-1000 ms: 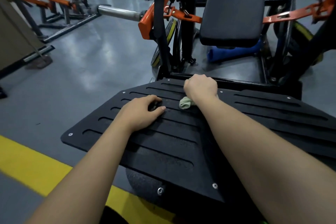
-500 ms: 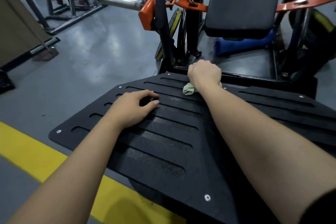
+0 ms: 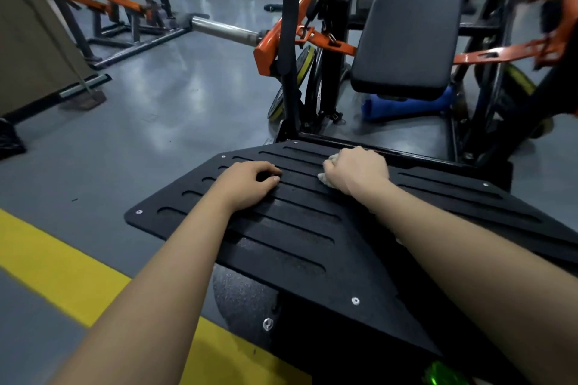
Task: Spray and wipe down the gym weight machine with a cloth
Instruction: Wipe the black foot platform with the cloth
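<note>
We see the right hand bunched round a pale, crumpled cloth, pressing it onto the far part of the weight machine's footplate, a flat matte black plate with a gritty face, long rounded slots and shiny screw heads near its edges. The left hand rests near it on the same plate, fingers loosely bent and holding nothing. Beyond stand a smooth black padded backrest and curved orange tubing, over a glossy grey floor with a yellow stripe.
</note>
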Motion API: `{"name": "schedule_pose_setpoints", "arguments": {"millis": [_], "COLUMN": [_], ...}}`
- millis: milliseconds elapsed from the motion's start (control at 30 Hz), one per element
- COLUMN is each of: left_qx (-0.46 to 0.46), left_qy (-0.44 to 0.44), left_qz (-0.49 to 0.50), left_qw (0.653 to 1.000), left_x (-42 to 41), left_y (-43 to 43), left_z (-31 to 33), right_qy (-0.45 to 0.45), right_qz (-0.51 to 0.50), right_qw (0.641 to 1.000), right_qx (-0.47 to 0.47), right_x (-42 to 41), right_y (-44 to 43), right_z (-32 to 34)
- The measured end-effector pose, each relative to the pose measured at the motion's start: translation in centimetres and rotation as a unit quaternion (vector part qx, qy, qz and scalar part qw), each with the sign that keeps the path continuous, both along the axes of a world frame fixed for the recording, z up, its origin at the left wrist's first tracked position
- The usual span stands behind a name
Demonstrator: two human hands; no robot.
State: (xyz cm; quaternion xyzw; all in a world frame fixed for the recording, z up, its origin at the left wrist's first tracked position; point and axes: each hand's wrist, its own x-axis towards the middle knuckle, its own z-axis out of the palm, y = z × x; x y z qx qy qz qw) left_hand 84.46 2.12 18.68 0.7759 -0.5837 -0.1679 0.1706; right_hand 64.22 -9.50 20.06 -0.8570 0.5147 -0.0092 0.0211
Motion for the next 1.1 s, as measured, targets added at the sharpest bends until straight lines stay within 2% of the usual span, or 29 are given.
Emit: {"name": "schedule_pose_setpoints", "arguments": {"millis": [333, 467, 633, 733, 900, 1100], "left_qx": [0.016, -0.001, -0.023, 0.018, 0.037, 0.056], "left_qy": [-0.065, -0.049, -0.069, -0.131, -0.091, -0.088], "left_qz": [-0.020, -0.030, -0.065, -0.079, 0.023, 0.048], "left_qw": [0.998, 0.998, 0.995, 0.988, 0.995, 0.993], "left_x": [-1.2, -0.8, -0.2, 1.6, 3.7, 3.3], "left_y": [0.6, 1.0, 1.2, 1.3, 1.0, 0.9], "left_z": [1.0, 1.2, 2.3, 2.1, 0.0, 0.0], "right_qy": [-0.098, -0.106, -0.138, -0.132, -0.127, -0.119], "right_qz": [0.031, 0.057, 0.061, 0.076, 0.077, 0.065], "right_qw": [0.994, 0.991, 0.981, 0.985, 0.989, 0.991], "right_qx": [0.024, 0.054, 0.118, 0.083, 0.030, -0.004], "right_x": [0.4, 0.8, 0.0, 0.8, 3.2, 5.2], "right_y": [14.9, 18.4, 19.2, 19.1, 15.1, 10.2], "right_z": [2.8, 3.7, 4.5, 3.9, 2.3, 0.9]}}
